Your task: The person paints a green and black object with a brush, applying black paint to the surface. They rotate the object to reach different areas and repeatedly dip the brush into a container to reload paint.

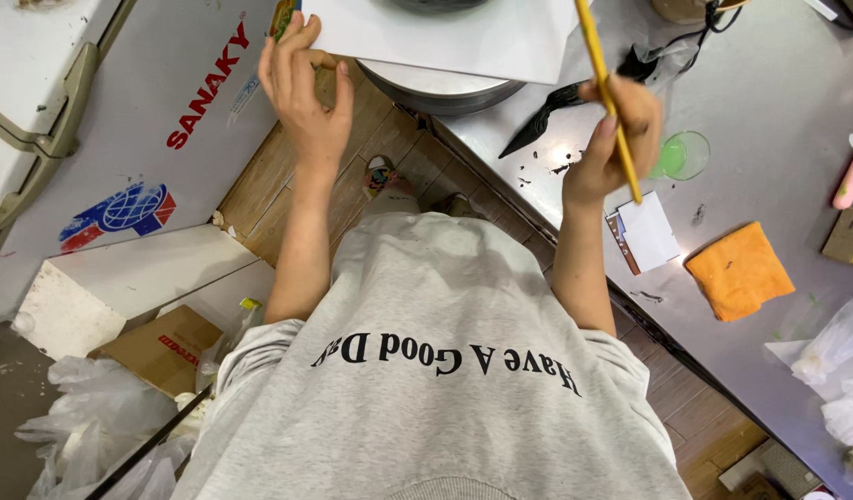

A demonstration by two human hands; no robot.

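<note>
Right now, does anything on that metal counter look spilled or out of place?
Yes. Small dark flecks are scattered on the metal counter beside the black plastic utensil, just below the right hand holding the yellow stick. The orange cloth also carries a few dark specks. Nothing looks broken.
</note>
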